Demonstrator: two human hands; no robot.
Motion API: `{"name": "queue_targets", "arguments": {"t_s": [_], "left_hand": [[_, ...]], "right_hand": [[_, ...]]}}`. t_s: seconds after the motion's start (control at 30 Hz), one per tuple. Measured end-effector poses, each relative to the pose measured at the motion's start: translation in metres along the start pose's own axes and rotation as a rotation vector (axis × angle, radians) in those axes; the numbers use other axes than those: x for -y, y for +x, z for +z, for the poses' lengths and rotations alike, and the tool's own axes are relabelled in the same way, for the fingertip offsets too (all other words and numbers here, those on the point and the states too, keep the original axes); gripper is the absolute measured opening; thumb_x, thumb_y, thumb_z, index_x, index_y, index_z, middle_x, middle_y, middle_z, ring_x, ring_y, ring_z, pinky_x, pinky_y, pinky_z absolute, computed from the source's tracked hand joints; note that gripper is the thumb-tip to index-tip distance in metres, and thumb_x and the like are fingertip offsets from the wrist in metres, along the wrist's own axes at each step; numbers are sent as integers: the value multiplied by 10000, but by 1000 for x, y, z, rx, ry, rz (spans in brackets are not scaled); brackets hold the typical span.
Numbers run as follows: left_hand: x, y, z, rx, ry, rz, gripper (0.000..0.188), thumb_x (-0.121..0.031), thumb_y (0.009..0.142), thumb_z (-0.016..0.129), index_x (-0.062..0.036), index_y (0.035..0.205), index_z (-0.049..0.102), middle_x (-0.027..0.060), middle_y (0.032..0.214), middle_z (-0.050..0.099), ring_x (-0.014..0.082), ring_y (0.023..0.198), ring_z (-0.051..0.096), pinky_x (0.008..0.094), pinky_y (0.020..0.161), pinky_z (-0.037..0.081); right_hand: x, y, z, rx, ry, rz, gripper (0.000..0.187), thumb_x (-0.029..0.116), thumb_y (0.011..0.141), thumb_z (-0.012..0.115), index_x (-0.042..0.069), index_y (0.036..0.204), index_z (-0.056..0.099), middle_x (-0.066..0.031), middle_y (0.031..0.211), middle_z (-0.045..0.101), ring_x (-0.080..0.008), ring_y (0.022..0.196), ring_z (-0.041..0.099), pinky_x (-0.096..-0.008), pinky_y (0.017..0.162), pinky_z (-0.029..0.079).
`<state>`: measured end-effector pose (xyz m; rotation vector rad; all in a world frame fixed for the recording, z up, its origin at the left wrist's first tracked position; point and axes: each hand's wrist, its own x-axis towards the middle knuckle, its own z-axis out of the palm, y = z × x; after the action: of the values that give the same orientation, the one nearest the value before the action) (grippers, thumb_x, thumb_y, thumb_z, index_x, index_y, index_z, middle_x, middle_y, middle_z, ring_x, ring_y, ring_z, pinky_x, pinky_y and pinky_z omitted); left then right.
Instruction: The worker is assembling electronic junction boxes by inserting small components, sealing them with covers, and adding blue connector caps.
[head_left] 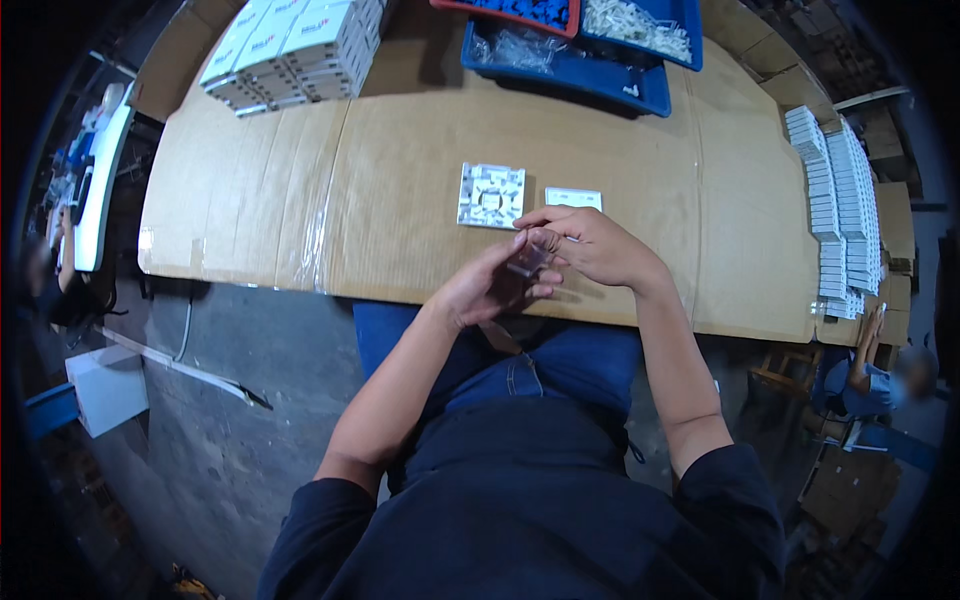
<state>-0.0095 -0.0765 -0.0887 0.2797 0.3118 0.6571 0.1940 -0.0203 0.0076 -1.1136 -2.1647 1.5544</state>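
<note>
Close to the table's near edge, my left hand (478, 288) and my right hand (607, 250) meet around a small clear plastic piece (528, 258). My left fingers curl under it, while the right thumb and fingers pinch it from the other side; its exact kind does not show. Just beyond the hands lies a square white plastic housing (491, 195) with cut-outs and fittings inside. A flat white rectangular piece (573, 197) rests to its right, its near part hidden behind my right hand.
Brown cardboard (400, 150) covers the table. White boxes (290, 50) are stacked at the far left. A blue tray (565, 75) holds clear bags, beside a red tray (510, 8) of blue parts. Thin white pieces (835, 210) are stacked along the right edge. Two other people sit at the sides.
</note>
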Motion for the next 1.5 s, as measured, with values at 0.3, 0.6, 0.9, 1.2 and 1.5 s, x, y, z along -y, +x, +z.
{"name": "queue_targets", "arguments": {"t_s": [0.3,0.6,0.9,1.2,1.5], "left_hand": [[-3,3,4,21,-74,-1,596,-449,1150,339,16,1502,461,152,1285,674,249,1116,691,385,979,587],[-6,8,8,62,-92,-18,595,-455,1142,375,11,1498,474,149,1304,672,230,1140,692,358,992,585],[-9,9,9,56,-136,-67,621,-474,1112,470,17,1492,460,135,1293,647,242,1141,664,364,992,549],[-12,9,11,34,-146,-90,631,-476,1103,491,22,1490,460,138,1287,638,250,1131,666,352,990,564],[-14,11,10,51,-151,-108,625,-466,1124,444,25,1510,445,137,1303,645,237,1150,667,349,999,556]], "right_hand": [[-30,38,-123,-514,80,27,218,140,1052,620,-23,1143,731,-64,1046,769,-143,899,693,-300,830,549],[-103,129,-280,-1057,-593,-94,215,128,971,656,62,1154,748,-137,994,785,-271,853,744,-369,783,572],[-84,185,-322,-961,-1130,60,227,126,968,587,178,1087,773,-79,1078,702,-299,1101,671,-468,888,583],[-95,199,-332,-833,-1187,90,189,116,973,601,154,1065,761,-79,1111,670,-298,1161,641,-473,937,576],[-97,192,-336,-951,-1205,-65,143,157,974,643,117,1093,711,-79,1098,684,-301,1129,653,-463,887,540]]}}
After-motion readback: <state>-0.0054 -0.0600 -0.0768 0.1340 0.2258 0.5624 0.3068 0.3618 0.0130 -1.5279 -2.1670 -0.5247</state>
